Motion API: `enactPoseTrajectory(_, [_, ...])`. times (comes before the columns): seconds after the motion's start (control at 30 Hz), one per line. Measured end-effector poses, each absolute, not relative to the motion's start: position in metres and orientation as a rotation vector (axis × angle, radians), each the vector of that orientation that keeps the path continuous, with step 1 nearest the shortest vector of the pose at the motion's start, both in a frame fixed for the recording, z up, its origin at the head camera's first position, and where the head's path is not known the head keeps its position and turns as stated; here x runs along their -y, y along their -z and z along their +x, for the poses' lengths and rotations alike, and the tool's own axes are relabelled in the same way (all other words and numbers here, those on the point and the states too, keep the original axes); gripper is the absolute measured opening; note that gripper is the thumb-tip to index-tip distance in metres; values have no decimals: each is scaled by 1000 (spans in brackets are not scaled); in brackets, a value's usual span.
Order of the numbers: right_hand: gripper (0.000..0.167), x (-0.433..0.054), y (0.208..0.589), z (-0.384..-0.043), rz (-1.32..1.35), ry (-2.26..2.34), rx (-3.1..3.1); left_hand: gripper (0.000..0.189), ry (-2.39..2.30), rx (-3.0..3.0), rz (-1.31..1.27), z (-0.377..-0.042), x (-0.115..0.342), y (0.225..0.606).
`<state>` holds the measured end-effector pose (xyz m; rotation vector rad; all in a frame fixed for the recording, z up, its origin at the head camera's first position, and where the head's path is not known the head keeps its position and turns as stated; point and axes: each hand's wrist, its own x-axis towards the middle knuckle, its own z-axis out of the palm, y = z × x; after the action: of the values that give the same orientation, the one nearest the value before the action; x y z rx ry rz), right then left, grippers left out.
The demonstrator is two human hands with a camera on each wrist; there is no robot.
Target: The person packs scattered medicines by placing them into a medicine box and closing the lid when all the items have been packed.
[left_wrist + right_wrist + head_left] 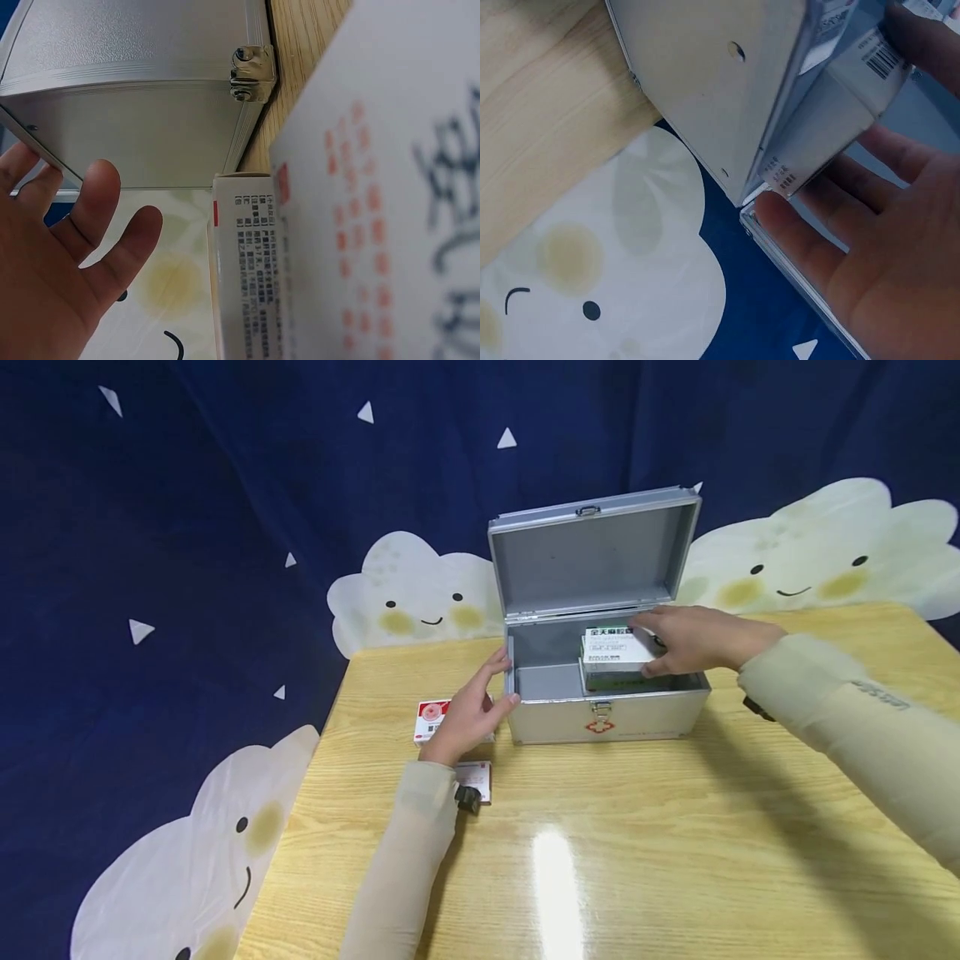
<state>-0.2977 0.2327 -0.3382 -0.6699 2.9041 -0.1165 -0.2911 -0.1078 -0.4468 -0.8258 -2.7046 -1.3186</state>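
Note:
A silver metal first-aid case (555, 721) with a red cross emblem stands on the table, its lid (592, 560) raised. My right hand (693, 639) reaches over the case's right side and grips a white medicine box (617, 647) with dark lettering, thumb on one side and fingers on the other. In the right wrist view that medicine box (829, 112) shows a barcode end and sits tilted inside the case walls. Another box lies beneath it, mostly hidden. My left hand (468, 710) is at the case's left wall, fingers spread and fingertips right at the rim.
A red and white medicine box (431, 717) lies left of the case, partly behind my left hand. Nearer me, another white box (476, 777) lies partly under the left wrist. A dark blue curtain (420, 452) with cloud figures hangs behind the wooden table (645, 843).

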Motion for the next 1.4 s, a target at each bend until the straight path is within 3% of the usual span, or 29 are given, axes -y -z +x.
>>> enactPoseTrajectory(0.2, [76,-229,346,-304,-654,115,-2915,62,1317,2692,-839,-292,108,446])
enactPoseTrajectory(0.53, [45,-230,359,-311,-718,104,-2988,61,1307,2699,-842,-293,108,448])
enactPoseTrajectory(1.0, [47,-235,367,-319,-729,-45,-2991,61,1326,2700,-849,-293,109,448])
enactPoseTrajectory(1.4, [37,-236,370,-319,-703,-55,-3007,63,1304,2713,-832,-292,109,447])
